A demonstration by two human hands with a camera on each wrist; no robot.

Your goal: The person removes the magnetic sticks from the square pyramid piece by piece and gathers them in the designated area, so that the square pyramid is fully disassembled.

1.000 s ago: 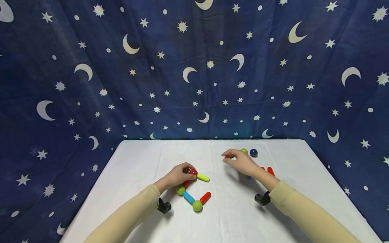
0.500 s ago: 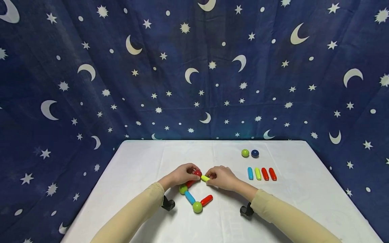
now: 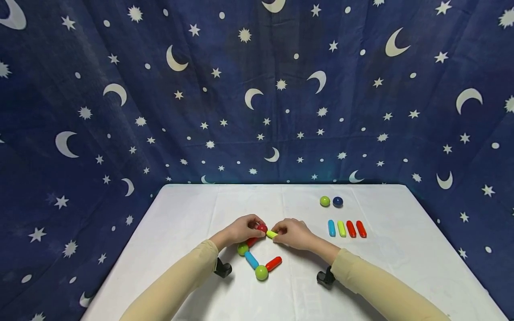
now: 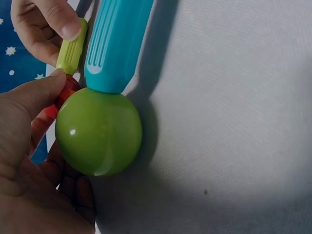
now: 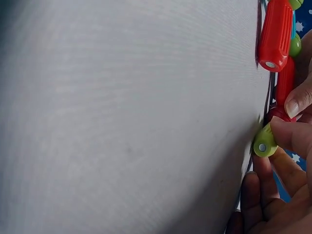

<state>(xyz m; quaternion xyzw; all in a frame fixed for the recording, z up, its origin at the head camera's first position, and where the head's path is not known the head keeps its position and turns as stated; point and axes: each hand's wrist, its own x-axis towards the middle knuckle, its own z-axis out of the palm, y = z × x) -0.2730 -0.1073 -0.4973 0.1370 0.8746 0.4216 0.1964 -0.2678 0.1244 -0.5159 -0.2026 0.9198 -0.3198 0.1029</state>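
My left hand [image 3: 242, 229] pinches a red ball [image 3: 262, 228] at the far end of a chain of magnetic rods and balls. My right hand [image 3: 295, 234] pinches a yellow-green rod [image 3: 271, 234], whose end meets the red ball. From that ball the chain runs through a red rod [image 3: 251, 242], a green ball [image 3: 242, 248], a blue rod [image 3: 251, 260] and a nearer green ball [image 3: 261, 272] to another red rod [image 3: 274, 263]. In the right wrist view the yellow-green rod [image 5: 263, 144] shows a round metal tip.
At the back right lie a loose green ball [image 3: 325, 201] and a dark blue ball [image 3: 337, 202]. In front of them is a row of loose rods: blue [image 3: 331, 228], yellow [image 3: 341, 228] and two red [image 3: 356, 229]. A starry curtain [image 3: 257, 89] hangs behind the white table [image 3: 192, 200].
My right hand came from the back right to the yellow-green rod and took hold of it, uncovering the loose rods. The left hand shifted slightly right, still on the red ball.
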